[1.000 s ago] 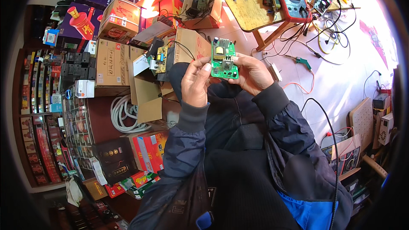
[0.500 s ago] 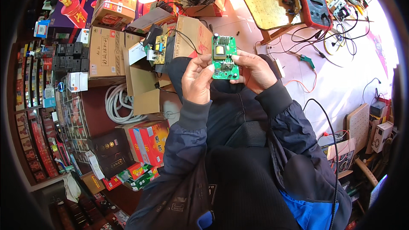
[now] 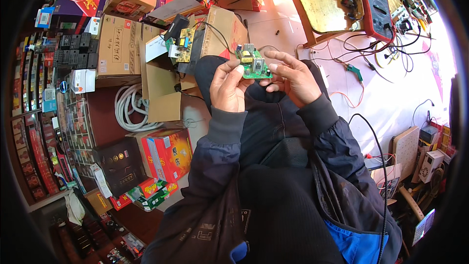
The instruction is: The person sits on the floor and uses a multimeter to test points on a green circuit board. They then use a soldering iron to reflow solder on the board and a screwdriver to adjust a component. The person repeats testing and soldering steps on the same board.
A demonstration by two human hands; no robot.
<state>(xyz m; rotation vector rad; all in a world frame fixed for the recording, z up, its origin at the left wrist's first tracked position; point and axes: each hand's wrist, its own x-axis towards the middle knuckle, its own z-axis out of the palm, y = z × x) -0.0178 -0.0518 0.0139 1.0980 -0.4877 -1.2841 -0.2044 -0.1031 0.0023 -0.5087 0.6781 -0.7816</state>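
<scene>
A green circuit board (image 3: 257, 71) is held up above my knees, tilted so that its parts stand out. It carries a yellow-wrapped transformer (image 3: 246, 60), metal heat sinks and small capacitors. My left hand (image 3: 227, 88) is closed on its left end, thumb on top and fingers partly hidden below. My right hand (image 3: 293, 77) is at the right end, its thumb by the board's edge and other fingers low beside and under it. The right index finger is lifted away from the board. How firmly the right hand grips cannot be made out.
Left of my knees, a yellowish circuit board (image 3: 185, 45) lies on open cardboard boxes (image 3: 164, 108). A coiled white hose (image 3: 128, 110) is below. A wooden stool (image 3: 312, 7) bears a red multimeter (image 3: 375, 7). Leads and a green clip (image 3: 354, 72) trail on the floor; a black cable (image 3: 378, 151) runs beside my right arm.
The board has tipped from nearly facing me to a steeper slant and sits slightly lower. My right index finger has lifted off it. The view has shifted a little.
</scene>
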